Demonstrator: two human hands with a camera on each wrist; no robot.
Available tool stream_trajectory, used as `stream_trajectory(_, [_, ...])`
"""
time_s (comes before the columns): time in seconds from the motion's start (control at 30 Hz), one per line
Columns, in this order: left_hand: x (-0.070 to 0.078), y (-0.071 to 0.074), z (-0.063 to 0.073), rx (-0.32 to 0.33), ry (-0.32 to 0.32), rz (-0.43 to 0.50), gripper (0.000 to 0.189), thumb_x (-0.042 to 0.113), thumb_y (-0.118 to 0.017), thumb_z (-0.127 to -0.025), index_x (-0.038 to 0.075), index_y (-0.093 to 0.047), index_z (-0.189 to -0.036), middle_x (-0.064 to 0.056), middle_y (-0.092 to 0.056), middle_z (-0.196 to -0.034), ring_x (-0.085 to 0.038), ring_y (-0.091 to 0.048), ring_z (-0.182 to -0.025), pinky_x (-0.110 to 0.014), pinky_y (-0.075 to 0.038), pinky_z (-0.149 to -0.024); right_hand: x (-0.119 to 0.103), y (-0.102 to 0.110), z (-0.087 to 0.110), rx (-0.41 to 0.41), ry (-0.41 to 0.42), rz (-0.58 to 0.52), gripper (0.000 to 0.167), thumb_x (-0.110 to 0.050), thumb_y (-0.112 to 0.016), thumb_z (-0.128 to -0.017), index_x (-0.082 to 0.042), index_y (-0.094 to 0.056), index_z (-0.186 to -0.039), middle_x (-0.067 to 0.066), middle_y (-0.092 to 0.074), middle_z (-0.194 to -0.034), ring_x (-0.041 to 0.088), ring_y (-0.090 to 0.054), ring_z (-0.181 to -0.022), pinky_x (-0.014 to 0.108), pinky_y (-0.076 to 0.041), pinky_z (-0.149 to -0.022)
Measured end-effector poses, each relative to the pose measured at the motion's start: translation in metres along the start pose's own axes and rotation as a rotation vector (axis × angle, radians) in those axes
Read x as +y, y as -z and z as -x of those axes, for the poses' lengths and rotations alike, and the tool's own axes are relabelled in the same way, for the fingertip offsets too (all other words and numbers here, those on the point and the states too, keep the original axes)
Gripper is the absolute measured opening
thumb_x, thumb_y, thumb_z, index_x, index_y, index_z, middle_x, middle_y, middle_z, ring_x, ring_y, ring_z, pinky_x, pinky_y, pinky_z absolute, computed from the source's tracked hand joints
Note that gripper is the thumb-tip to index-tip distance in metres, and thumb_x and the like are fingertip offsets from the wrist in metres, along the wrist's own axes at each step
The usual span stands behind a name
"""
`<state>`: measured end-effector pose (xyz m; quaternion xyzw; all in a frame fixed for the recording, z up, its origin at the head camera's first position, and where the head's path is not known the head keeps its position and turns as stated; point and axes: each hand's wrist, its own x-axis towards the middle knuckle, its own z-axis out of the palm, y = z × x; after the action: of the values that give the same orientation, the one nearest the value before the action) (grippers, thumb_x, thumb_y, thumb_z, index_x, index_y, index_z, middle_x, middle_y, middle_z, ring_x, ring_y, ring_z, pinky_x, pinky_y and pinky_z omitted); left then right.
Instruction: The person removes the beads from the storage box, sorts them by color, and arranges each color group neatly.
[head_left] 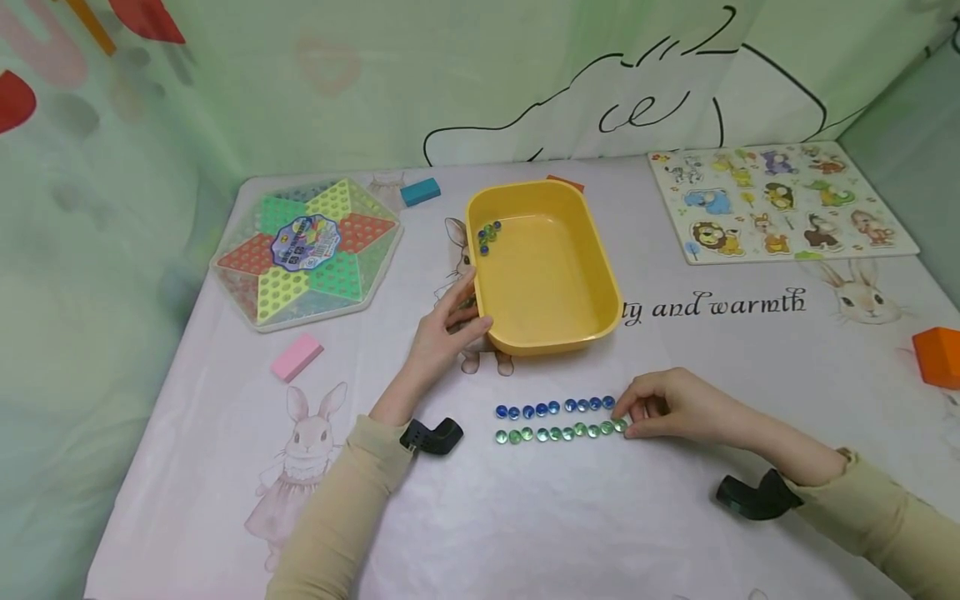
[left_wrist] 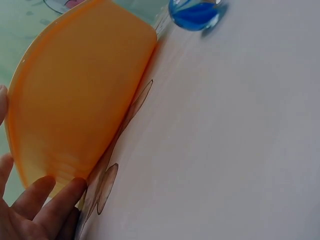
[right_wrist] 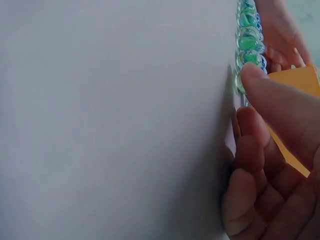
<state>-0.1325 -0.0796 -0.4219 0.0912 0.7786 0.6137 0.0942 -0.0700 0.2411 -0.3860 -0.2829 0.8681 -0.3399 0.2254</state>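
Nearest, the right hand (head_left: pixel 678 408) seems to pinch the end marble (head_left: pixel 619 425) of the green row (head_left: pixel 556 434). Just beyond lies the blue row (head_left: pixel 542 410), one shorter. Toward the desk's (head_left: pixel 570 525) far edge, the left hand (head_left: pixel 442 332) grips the yellow tub (head_left: pixel 543 275), loose marbles (head_left: pixel 488 237) near its far-left corner. Lining up looks underway; next probably calls for another blue.
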Motion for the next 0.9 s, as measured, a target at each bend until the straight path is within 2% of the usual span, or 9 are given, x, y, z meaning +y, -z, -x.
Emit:
stream_trajectory(0.3, [0.0, 0.0, -0.001, 0.003, -0.002, -0.005, 0.067, 0.031, -0.062, -0.088, 0.046, -0.025, -0.142, 0.003, -0.037, -0.146, -0.018, -0.051, -0.12, -0.033, -0.043, -0.1, -0.005, 0.01, 0.0, 0.002, 0.037, -0.007, 0.014, -0.023, -0.074, -0.078, -0.021, -0.07, -0.09, -0.015, -0.054, -0.069, 0.003, -0.047, -0.059, 0.018, -0.04, -0.051])
stream_trajectory(0.5, [0.0, 0.001, 0.0, 0.003, -0.01, -0.006, 0.067, 0.03, -0.062, -0.088, 0.043, -0.025, -0.143, 0.001, -0.037, -0.146, -0.02, -0.052, -0.12, -0.034, -0.043, -0.099, -0.035, 0.04, -0.014, -0.007, 0.084, -0.033, 0.012, -0.016, -0.067, -0.085, -0.013, -0.068, -0.096, -0.007, -0.057, -0.071, 0.007, -0.05, -0.06, 0.02, -0.043, -0.051])
stream_trajectory(0.7, [0.0, 0.002, 0.0, -0.003, -0.01, 0.008, 0.067, 0.029, -0.063, -0.088, 0.043, -0.026, -0.143, 0.001, -0.037, -0.146, -0.02, -0.052, -0.12, -0.036, -0.045, -0.098, -0.077, 0.072, -0.051, 0.003, 0.072, -0.094, 0.018, -0.013, -0.06, -0.09, -0.006, -0.065, -0.105, 0.004, -0.06, -0.079, 0.016, -0.053, -0.063, 0.026, -0.049, -0.055])
stream_trajectory(0.8, [0.001, 0.002, 0.001, -0.006, -0.008, 0.012, 0.067, 0.03, -0.062, -0.088, 0.045, -0.026, -0.142, 0.001, -0.037, -0.146, -0.02, -0.052, -0.12, -0.037, -0.044, -0.098, -0.091, 0.084, -0.08, 0.032, 0.017, -0.093, 0.023, -0.016, -0.059, -0.091, -0.004, -0.062, -0.111, 0.009, -0.059, -0.083, 0.022, -0.054, -0.069, 0.027, -0.05, -0.059])
stream_trajectory(0.9, [0.0, 0.001, 0.001, -0.015, -0.007, 0.009, 0.066, 0.032, -0.062, -0.088, 0.047, -0.026, -0.141, 0.002, -0.037, -0.146, -0.02, -0.052, -0.12, -0.038, -0.044, -0.098, -0.095, 0.092, -0.112, 0.078, -0.044, -0.071, 0.026, -0.02, -0.059, -0.091, -0.006, -0.061, -0.113, 0.009, -0.06, -0.088, 0.026, -0.055, -0.074, 0.027, -0.05, -0.062])
